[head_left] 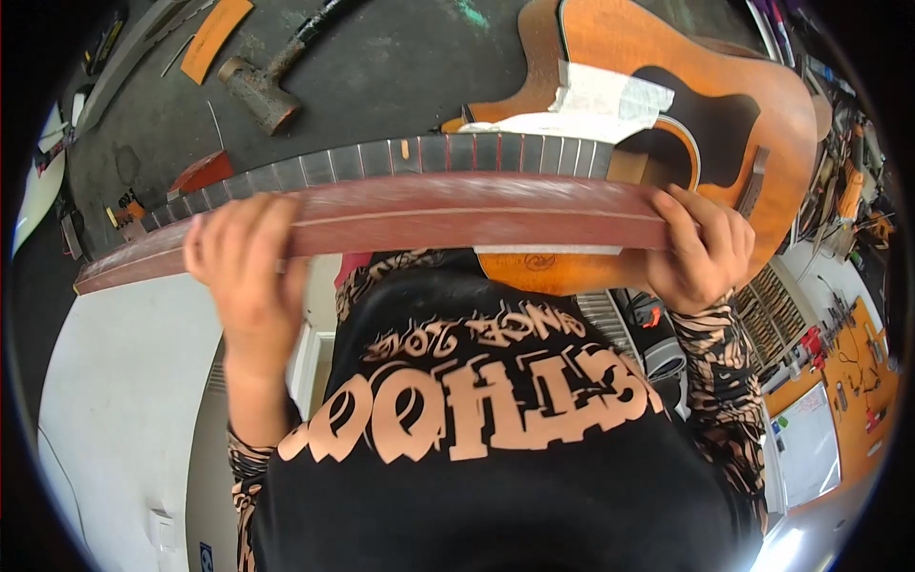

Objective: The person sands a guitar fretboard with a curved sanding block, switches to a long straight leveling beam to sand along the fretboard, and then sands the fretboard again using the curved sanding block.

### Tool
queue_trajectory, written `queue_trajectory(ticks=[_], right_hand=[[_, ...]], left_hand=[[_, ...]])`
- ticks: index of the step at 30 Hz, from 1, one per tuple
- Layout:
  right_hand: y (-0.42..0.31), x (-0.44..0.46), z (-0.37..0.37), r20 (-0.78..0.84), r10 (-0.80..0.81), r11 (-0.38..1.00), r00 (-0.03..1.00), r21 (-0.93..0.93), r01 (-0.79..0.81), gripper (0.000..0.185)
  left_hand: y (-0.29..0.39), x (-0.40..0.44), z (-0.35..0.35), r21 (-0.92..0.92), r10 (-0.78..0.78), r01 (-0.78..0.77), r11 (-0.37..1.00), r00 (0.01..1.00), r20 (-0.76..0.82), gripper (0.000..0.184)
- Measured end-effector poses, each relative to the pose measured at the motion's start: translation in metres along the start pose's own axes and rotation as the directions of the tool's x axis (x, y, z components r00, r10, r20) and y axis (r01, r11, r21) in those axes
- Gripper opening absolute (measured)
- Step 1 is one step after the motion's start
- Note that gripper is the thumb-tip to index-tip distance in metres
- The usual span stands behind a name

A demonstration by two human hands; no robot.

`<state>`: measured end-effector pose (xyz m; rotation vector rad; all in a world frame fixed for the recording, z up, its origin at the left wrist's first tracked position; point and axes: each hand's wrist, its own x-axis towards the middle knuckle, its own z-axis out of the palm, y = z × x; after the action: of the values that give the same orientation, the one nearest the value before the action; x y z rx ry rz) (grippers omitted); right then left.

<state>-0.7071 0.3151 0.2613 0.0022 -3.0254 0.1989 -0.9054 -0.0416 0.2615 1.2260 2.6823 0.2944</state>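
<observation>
A long reddish-brown sanding beam [467, 214] with pale dusty streaks spans the view, just in front of the guitar's fretboard [362, 157]. My left hand [250, 253] wraps around it toward its left end. At its right end, my right hand [701, 248] grips with the fingers over the top. The acoustic guitar [658, 43] lies with its neck pointing left, and white masking paper [610, 100] covers part of its top near the soundhole. The beam hides part of the fretboard; whether they touch, I cannot tell.
On the dark workbench [400, 67] lie a hammer [262, 95], an orange curved strip [214, 38] and a dark red block [202, 172]. Small tools crowd the right side. A whiteboard [805, 443] and an orange tool board [858, 381] stand at lower right.
</observation>
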Motion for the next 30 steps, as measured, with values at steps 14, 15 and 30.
queue_trajectory(ticks=[14,15,30], right_hand=[[-0.003,0.004,0.011,-0.089,0.023,1.000,0.996,-0.001,-0.023,0.053],[-0.013,0.011,0.016,-0.096,0.019,1.000,0.995,0.004,-0.018,0.051],[-0.040,0.047,0.011,0.006,-0.024,0.999,1.000,-0.024,0.024,0.054]], left_hand=[[0.001,0.006,-0.002,0.027,-0.035,0.035,0.999,0.999,0.014,0.046],[-0.014,0.001,-0.005,0.042,-0.062,0.062,0.997,0.998,-0.007,0.046],[-0.048,-0.002,-0.013,0.063,-0.043,0.043,0.997,0.999,0.007,0.047]])
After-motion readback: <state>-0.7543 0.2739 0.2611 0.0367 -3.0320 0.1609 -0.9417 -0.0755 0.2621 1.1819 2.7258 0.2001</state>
